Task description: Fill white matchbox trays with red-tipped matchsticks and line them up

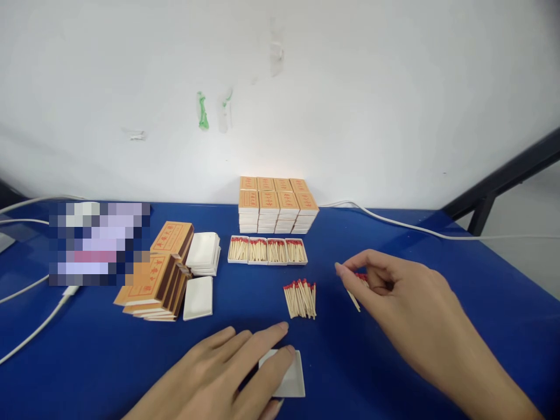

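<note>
My left hand (227,367) lies flat near the front edge, its fingers stretched over an empty white matchbox tray (292,379) and touching it. My right hand (394,297) hovers to the right with its fingers curled round a few red-tipped matches (356,291). A loose pile of matches (300,298) lies on the blue table (394,233) between the two hands. Behind the pile, a row of several filled white trays (267,250) stands side by side.
A block of stacked closed matchboxes (275,205) sits against the wall. At left lie orange box sleeves (161,274) and empty white trays (202,265). White cables (39,326) run along the left side and behind at right (394,221). A black frame (503,186) stands at right.
</note>
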The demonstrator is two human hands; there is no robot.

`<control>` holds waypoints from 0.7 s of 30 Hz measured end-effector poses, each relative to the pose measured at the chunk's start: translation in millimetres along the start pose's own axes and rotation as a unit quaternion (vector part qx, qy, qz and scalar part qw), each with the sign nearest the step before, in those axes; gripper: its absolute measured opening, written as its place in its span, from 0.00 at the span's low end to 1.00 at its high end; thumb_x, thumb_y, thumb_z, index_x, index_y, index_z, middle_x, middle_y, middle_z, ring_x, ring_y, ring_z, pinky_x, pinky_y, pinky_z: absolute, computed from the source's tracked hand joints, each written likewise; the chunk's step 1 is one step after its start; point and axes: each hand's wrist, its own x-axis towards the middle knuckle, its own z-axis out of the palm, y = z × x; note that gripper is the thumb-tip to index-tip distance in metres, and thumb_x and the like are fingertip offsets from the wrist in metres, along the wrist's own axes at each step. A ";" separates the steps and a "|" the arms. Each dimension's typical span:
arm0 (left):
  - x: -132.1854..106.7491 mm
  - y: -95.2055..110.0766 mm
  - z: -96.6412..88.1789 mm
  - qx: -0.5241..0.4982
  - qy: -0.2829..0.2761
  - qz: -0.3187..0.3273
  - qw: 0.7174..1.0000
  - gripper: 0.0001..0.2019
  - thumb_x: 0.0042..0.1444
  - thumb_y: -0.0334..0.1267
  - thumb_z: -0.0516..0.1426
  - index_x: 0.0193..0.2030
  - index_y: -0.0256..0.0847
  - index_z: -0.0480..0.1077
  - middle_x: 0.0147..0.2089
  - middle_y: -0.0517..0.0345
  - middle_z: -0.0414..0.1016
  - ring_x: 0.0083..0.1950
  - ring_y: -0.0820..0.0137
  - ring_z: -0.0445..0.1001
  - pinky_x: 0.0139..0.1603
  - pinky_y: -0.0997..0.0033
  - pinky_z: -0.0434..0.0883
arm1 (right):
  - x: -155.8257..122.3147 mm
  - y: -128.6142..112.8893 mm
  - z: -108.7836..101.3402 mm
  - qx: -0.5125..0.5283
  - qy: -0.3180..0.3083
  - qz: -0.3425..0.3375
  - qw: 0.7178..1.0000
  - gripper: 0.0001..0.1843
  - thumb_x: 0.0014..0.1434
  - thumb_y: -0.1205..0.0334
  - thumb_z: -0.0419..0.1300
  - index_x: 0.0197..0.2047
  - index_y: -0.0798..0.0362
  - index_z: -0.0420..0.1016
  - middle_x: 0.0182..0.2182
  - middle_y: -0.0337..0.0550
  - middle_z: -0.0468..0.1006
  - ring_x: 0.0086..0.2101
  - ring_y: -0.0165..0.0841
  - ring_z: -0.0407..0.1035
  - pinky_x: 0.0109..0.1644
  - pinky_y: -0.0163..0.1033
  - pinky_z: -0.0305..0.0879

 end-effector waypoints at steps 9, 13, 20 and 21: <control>-1.0 -0.4 -1.2 0.003 -0.002 -0.004 1.000 0.21 0.83 0.34 0.44 0.67 0.47 0.75 0.68 0.61 0.82 0.52 0.63 0.90 0.52 0.58 0.86 | -0.9 20.1 -4.9 -0.168 -0.042 -0.030 0.984 0.18 0.66 0.38 0.65 0.34 0.41 0.86 0.28 0.44 0.85 0.29 0.49 0.80 0.29 0.43 0.57; 0.0 -0.7 0.2 -0.001 0.004 -0.002 1.000 0.21 0.83 0.34 0.44 0.66 0.47 0.75 0.67 0.63 0.83 0.52 0.64 0.90 0.52 0.60 0.86 | -4.0 16.5 -0.4 -0.221 -0.058 -0.026 0.973 0.17 0.69 0.43 0.62 0.33 0.40 0.84 0.27 0.43 0.85 0.28 0.50 0.80 0.29 0.44 0.52; 0.2 -1.6 -4.9 -0.003 -0.002 -0.004 1.000 0.20 0.82 0.33 0.45 0.66 0.46 0.75 0.68 0.60 0.82 0.53 0.63 0.90 0.53 0.60 0.86 | -6.9 14.8 1.1 -0.253 -0.045 -0.022 0.966 0.16 0.69 0.43 0.62 0.36 0.41 0.85 0.28 0.44 0.86 0.30 0.54 0.81 0.29 0.43 0.50; -0.1 -1.5 -5.2 -0.004 -0.002 -0.003 1.000 0.20 0.82 0.33 0.44 0.66 0.46 0.75 0.68 0.60 0.82 0.52 0.63 0.90 0.53 0.60 0.86 | -7.2 14.4 1.3 -0.253 -0.045 -0.027 0.966 0.16 0.69 0.44 0.61 0.37 0.41 0.86 0.28 0.44 0.86 0.29 0.53 0.81 0.29 0.43 0.49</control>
